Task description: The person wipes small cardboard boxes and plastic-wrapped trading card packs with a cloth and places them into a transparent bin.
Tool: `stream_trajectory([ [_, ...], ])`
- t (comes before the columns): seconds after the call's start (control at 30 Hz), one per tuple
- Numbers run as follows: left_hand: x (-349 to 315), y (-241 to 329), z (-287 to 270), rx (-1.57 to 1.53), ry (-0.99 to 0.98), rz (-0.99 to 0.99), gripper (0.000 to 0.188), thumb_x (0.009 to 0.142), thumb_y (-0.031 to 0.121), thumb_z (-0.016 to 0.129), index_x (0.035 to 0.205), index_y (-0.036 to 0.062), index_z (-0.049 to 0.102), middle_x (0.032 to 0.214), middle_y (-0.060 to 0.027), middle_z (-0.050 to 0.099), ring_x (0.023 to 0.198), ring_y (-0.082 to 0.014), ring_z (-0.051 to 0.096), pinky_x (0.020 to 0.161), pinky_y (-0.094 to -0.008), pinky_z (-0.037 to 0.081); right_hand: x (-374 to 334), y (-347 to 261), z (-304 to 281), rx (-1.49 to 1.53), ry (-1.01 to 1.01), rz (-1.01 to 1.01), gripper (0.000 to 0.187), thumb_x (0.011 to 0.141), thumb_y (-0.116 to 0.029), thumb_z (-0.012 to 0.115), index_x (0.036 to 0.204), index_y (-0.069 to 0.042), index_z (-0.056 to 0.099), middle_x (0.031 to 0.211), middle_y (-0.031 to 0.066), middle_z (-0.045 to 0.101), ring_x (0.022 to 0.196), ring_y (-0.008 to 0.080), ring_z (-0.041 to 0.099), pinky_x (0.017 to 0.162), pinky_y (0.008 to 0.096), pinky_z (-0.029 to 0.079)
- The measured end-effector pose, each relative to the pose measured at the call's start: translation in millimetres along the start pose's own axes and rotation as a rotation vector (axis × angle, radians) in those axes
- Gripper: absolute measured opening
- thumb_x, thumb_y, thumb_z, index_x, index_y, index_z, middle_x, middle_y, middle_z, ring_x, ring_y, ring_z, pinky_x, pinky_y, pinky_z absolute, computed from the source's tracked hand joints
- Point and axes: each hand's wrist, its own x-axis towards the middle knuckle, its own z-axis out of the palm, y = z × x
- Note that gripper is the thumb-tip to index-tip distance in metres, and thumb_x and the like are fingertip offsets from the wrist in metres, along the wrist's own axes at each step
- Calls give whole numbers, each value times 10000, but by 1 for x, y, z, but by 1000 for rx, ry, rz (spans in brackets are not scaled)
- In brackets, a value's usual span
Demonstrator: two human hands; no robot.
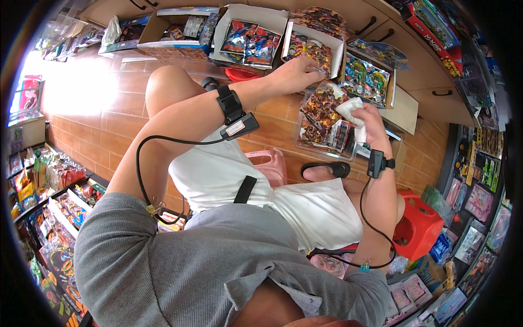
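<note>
My left hand (297, 75) is closed, its fingertips at the top edge of a brown and orange printed packet (322, 104). Beneath the hand lies a white open box (338, 61) of similar packets. A crumpled white cloth or tissue (351, 110) is gripped in my right hand (371, 121), against the right side of the printed packet. Under that packet a clear plastic container (326, 149) stands on the floor, holding more small packets.
Further boxes of packets line the cabinet: a white one (222, 53), a cardboard one (154, 37) and one with green-blue packets (390, 90). Near my legs are a pink stool (272, 163) and a red stool (422, 223). Packed shelves (479, 185) stand on the right.
</note>
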Motion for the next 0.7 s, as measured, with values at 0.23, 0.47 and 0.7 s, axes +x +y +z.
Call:
stream_trajectory([
  [0.23, -15, 13, 21, -573, -279, -113, 531, 1025, 387, 555, 1361, -22, 515, 1246, -104, 654, 1068, -174, 655, 926, -375, 519, -12, -7, 25, 386, -160, -180, 257, 833, -34, 604, 1066, 49, 675, 945, 122, 716, 711, 169, 665, 627, 274, 530],
  [0.47, -14, 23, 29, -944, -167, -416, 393, 1084, 310, 393, 1322, 29, 529, 1244, -119, 647, 1109, -246, 654, 1011, -440, 512, -11, -1, 65, -235, 660, -752, 205, 944, -107, 629, 1107, 12, 666, 1022, 84, 662, 880, 195, 643, 781, 309, 503],
  [0.7, -22, 16, 45, -1081, -194, -510, 433, 1093, 410, 339, 1348, 102, 504, 1270, -96, 609, 1204, -236, 575, 1056, -426, 423, -19, -11, 107, -858, 539, -1063, 387, 729, 39, 652, 1110, -20, 687, 1143, 101, 610, 1018, 318, 570, 865, 436, 438],
])
